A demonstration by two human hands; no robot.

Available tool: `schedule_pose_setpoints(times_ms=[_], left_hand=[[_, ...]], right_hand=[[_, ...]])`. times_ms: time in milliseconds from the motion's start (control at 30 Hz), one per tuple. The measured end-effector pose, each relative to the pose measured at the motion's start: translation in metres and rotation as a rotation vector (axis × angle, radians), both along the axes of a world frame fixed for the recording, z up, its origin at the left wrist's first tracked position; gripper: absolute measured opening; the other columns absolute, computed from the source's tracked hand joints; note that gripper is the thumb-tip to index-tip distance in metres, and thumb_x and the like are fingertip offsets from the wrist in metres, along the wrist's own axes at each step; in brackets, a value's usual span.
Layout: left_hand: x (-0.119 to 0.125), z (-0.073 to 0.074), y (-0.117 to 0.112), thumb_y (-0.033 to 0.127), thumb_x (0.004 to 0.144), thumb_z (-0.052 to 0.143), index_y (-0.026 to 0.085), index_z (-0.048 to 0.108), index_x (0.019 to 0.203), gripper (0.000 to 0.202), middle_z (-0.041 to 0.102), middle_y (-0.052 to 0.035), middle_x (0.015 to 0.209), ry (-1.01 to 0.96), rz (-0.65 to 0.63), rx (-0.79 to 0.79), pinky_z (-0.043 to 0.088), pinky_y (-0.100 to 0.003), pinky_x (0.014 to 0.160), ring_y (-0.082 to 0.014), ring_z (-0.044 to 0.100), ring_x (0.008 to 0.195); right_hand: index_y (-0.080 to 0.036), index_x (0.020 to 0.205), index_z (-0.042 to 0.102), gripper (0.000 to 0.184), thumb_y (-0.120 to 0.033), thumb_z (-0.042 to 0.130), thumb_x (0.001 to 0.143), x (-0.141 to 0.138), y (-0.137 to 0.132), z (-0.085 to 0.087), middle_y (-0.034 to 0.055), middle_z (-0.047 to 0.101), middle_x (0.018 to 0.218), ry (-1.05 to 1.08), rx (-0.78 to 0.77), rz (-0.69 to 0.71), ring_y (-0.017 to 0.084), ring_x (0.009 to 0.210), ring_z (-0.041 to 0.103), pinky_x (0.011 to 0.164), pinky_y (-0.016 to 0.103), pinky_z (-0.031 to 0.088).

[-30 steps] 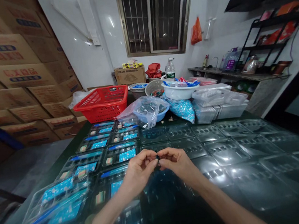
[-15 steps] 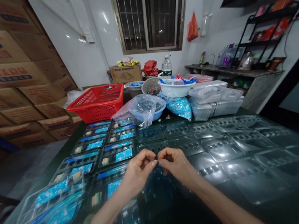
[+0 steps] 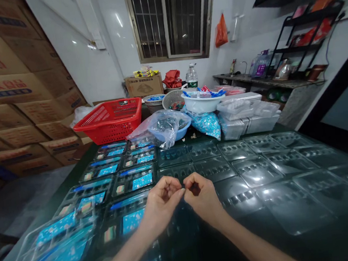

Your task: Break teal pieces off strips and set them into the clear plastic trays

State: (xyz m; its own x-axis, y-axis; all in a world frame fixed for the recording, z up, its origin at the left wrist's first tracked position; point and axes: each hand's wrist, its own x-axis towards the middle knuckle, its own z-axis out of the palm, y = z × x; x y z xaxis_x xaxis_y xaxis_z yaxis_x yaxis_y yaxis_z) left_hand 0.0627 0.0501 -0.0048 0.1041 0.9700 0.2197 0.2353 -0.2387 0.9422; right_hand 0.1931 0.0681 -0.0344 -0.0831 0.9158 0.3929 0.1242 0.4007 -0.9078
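Note:
My left hand [image 3: 163,201] and my right hand [image 3: 202,196] are held together above the dark table, fingers curled and fingertips meeting in a pinch. Between them is something small and dark that I cannot make out. Under them lie clear plastic blister trays [image 3: 254,171], empty on the right. The trays on the left [image 3: 132,181] hold blue printed cards and small pieces. A blue bowl wrapped in a clear bag [image 3: 169,127] stands beyond the trays.
A red basket [image 3: 111,121] stands at the back left, with white bowls [image 3: 200,102], a blue speckled bag [image 3: 206,124] and clear lidded boxes [image 3: 244,116] beside it. Cardboard cartons [image 3: 8,86] are stacked along the left wall. A black shelf [image 3: 307,35] stands on the right.
The hands stayed together and closed in more tightly, sinking slightly in view. The head camera drifted a little, so the table's objects shifted slightly left.

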Motion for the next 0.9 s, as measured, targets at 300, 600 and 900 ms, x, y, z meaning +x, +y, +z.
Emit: schedule_pose_setpoints(times_ms=[300, 600, 900], left_hand=[[0.010, -0.001, -0.008, 0.028, 0.072, 0.060, 0.016, 0.058, 0.087, 0.019, 0.049, 0.0038, 0.059, -0.078, 0.079, -0.143, 0.037, -0.019, 0.047, -0.0085, 0.046, 0.050], [0.004, 0.004, -0.008, 0.032, 0.074, 0.059, 0.015, 0.059, 0.083, 0.019, 0.051, 0.0022, 0.060, -0.161, 0.027, -0.202, 0.031, -0.019, 0.042, -0.0065, 0.041, 0.045], [0.000, -0.001, -0.006, 0.030, 0.075, 0.058, 0.015, 0.054, 0.081, 0.017, 0.045, 0.0041, 0.059, -0.272, -0.131, -0.294, 0.024, -0.018, 0.039, -0.0042, 0.033, 0.043]], right_hand=[[-0.020, 0.069, 0.042, 0.013, -0.008, 0.047, 0.066, -0.002, -0.002, -0.002, -0.0034, 0.051, 0.070, 0.058, 0.015, -0.118, 0.009, 0.059, 0.047, 0.053, 0.020, 0.038], [-0.020, 0.074, 0.042, 0.011, -0.014, 0.050, 0.071, 0.000, -0.009, 0.008, -0.0014, 0.052, 0.073, 0.162, -0.061, 0.066, 0.009, 0.060, 0.048, 0.054, 0.021, 0.040], [-0.021, 0.073, 0.038, 0.015, -0.010, 0.049, 0.068, 0.000, -0.012, 0.009, -0.0025, 0.050, 0.073, 0.146, -0.061, 0.040, 0.009, 0.059, 0.047, 0.054, 0.020, 0.038]])
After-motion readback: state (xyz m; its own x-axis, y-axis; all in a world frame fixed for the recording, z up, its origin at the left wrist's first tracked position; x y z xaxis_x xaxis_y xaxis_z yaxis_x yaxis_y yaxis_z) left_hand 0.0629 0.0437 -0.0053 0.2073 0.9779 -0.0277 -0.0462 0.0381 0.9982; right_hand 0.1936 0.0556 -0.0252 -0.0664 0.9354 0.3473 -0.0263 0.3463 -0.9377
